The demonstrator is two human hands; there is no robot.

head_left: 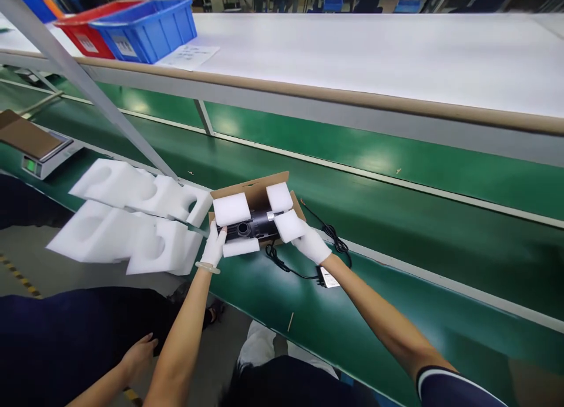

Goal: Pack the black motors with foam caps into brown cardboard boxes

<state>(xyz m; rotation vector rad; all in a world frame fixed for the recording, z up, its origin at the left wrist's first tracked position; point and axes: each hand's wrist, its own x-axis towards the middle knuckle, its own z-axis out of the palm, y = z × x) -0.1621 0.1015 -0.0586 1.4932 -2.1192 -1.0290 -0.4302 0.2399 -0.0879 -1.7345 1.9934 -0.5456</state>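
Landmark: the cardboard box [259, 189], lying on the green tabletop [396, 313], far flap raised. Black unit [264, 225] lies lengthwise at the box's mouth, foam at both ends.

Left hand [215, 245], white-gloved, at the box's left end: grasping the unit's end, thumb over it. Whether its fingers also take in the box wall, can't tell. Right hand [311, 242], also gloved, at the box's right end: gripping the near foam block [289, 225], fingertips partly hidden.

Handling, my judgement: keep both ends level and work them together; press on broad foam faces, not corners, which may chip. The near block sits tilted; square it before pressing. Keep the cord [337, 238], looped right of the box, clear of flap edges.

Materials: unit looks like hard plastic, cylindrical body, ribbed left end, round port [243, 229] facing up. Foam white, matte, blocky. Larger foam pieces [101, 234], left of the box, have scooped round hollows. Box plain brown card, thin-walled, probably quick to buckle. Cord black, flexible, coiled; a white label [329, 276] lies just right of the box's near corner.
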